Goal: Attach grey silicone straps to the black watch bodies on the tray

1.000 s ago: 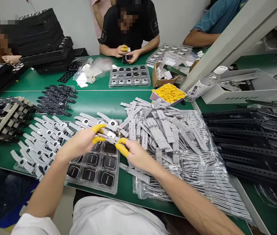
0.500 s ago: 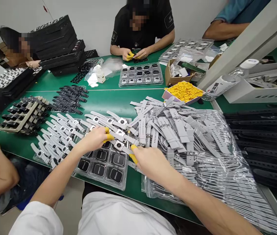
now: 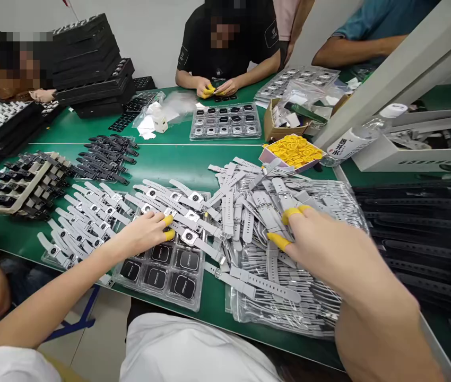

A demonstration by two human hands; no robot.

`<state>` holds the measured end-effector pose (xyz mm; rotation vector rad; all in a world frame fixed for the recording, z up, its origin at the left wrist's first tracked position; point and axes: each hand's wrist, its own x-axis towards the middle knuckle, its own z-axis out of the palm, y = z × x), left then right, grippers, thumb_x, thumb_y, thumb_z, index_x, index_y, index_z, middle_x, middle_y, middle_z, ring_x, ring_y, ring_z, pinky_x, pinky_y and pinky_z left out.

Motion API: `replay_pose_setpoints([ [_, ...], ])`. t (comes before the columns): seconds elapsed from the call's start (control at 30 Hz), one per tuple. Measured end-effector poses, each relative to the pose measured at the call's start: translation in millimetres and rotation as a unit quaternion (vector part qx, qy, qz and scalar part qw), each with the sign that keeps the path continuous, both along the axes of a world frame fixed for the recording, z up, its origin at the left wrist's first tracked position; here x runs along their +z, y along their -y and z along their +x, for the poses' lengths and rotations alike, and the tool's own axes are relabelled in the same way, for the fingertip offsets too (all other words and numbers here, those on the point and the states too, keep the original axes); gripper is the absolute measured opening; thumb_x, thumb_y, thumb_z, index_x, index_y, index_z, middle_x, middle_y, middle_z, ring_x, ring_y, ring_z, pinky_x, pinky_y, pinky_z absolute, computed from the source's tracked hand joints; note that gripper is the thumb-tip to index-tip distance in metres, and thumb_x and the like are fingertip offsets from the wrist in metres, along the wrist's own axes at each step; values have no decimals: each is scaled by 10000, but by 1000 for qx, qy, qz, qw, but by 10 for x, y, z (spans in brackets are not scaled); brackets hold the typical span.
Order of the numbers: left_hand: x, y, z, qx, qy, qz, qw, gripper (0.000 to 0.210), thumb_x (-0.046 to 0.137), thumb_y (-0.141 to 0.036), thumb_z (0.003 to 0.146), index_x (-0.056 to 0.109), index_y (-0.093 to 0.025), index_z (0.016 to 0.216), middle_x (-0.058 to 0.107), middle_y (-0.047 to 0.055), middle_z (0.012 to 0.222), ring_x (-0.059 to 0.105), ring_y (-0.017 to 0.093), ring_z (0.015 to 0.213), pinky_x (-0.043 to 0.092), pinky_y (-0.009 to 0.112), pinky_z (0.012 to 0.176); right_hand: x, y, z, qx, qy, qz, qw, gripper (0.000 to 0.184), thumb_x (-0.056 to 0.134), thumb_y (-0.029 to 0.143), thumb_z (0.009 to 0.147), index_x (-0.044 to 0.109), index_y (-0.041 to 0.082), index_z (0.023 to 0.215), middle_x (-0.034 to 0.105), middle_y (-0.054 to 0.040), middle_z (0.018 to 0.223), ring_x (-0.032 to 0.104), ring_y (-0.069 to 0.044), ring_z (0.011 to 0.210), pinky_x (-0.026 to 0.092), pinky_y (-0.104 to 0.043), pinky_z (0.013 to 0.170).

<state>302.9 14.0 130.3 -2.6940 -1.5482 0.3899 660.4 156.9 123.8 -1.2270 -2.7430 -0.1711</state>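
My left hand (image 3: pixel 149 232), with yellow finger cots on two fingertips, rests over the tray with those fingers apart. Just right of it lies a silver watch (image 3: pixel 189 237) with grey straps, back upward, across the clear plastic tray (image 3: pixel 199 297). Black square watch faces (image 3: pixel 183 285) fill the near pockets of that tray. My right hand (image 3: pixel 324 244), also in yellow finger cots, hovers over or touches the heap of loose grey watch straps (image 3: pixel 265 212); its finger and thumb are spread. Two loose straps (image 3: pixel 265 284) lie between tray and heap.
Grey-strapped watches (image 3: pixel 86 223) crowd the left, beside black straps (image 3: pixel 106 159) and a loaded rack (image 3: pixel 30 185). Yellow finger cots fill a box (image 3: pixel 263 155) near a bottle (image 3: pixel 353 140). Black straps (image 3: pixel 428 228) lie right. A co-worker (image 3: pixel 225 58) sits opposite.
My right hand has left the watch and moved right to the strap heap. My left hand has shifted slightly left. The watch stays on the tray; the view has shifted a little.
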Motion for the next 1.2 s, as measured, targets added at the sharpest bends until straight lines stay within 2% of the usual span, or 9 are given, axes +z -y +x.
replay_pose_setpoints([
  [0.27, -298, 24, -81, -13, 30, 44, 999, 200, 549, -84, 974, 675, -166, 1106, 637, 140, 1280, 621, 257, 1032, 464, 383, 890, 16, 9, -155, -53, 91, -60, 993, 118, 532, 213, 889, 614, 166, 818, 639, -163, 860, 609, -258, 587, 347, -332, 461],
  [0.37, -357, 49, -79, 6, 44, 62, 997, 171, 530, -91, 990, 676, -145, 1060, 650, 158, 1251, 625, 271, 1050, 487, 404, 895, 126, -41, -76, -22, 8, -57, 998, 153, 499, 265, 889, 575, 202, 772, 640, -167, 903, 654, -323, 785, 406, -353, 487],
  [0.47, -166, 74, -57, 40, 114, 54, 991, 148, 513, -134, 1012, 659, -141, 1033, 671, 149, 1178, 626, 273, 1043, 519, 431, 907, 324, -45, -10, 23, -189, -86, 978, 198, 536, 404, 904, 579, 228, 823, 678, -162, 1009, 659, -362, 966, 537, -459, 671],
  [0.53, 48, 66, 2, 87, 229, 58, 968, 119, 527, -209, 1026, 632, -158, 1043, 670, 140, 1177, 627, 267, 1065, 542, 436, 916, 430, 16, -61, 18, -365, -158, 917, 201, 597, 454, 917, 593, 255, 934, 693, -149, 1163, 660, -359, 1067, 558, -508, 814],
  [0.63, 267, -47, 215, 164, 471, 79, 863, 120, 519, -248, 1033, 559, -190, 1131, 659, 135, 1251, 660, 222, 1071, 568, 395, 909, 377, 174, -315, 13, -556, -354, 752, 189, 623, 458, 963, 553, 305, 1052, 722, -94, 1146, 701, -300, 999, 585, -459, 763],
  [0.73, 185, -283, 539, 178, 639, 49, 746, 134, 425, -269, 1072, 504, -197, 1154, 684, 111, 1129, 688, 164, 908, 582, 321, 786, 71, 316, -655, 37, -597, -536, 596, 251, 630, 501, 974, 509, 308, 1080, 684, 3, 795, 654, -203, 665, 542, -345, 576],
  [0.8, 3, -451, 738, 181, 669, 8, 721, 159, 410, -281, 1076, 476, -196, 1193, 676, 98, 1088, 667, 137, 815, 575, 295, 735, -155, 370, -821, 35, -583, -605, 542, 300, 650, 540, 954, 515, 282, 1023, 594, 50, 666, 506, -128, 495, 431, -259, 469],
  [0.93, -340, -625, 924, 147, 618, 2, 772, 348, 464, -189, 1018, 443, -196, 1364, 646, 132, 1222, 671, 214, 1074, 578, 400, 948, -391, 388, -900, 35, -556, -671, 490, 358, 680, 563, 915, 547, 230, 918, 541, 62, 614, 368, -72, 438, 291, -208, 419],
  [1.2, -442, -545, 802, 52, 536, 57, 841, 609, 421, -3, 893, 475, -226, 1456, 597, 129, 1387, 562, 261, 1352, 513, 479, 1131, -449, 341, -871, 51, -511, -690, 510, 325, 689, 510, 917, 589, 203, 874, 583, 46, 561, 405, -77, 406, 287, -210, 397],
])
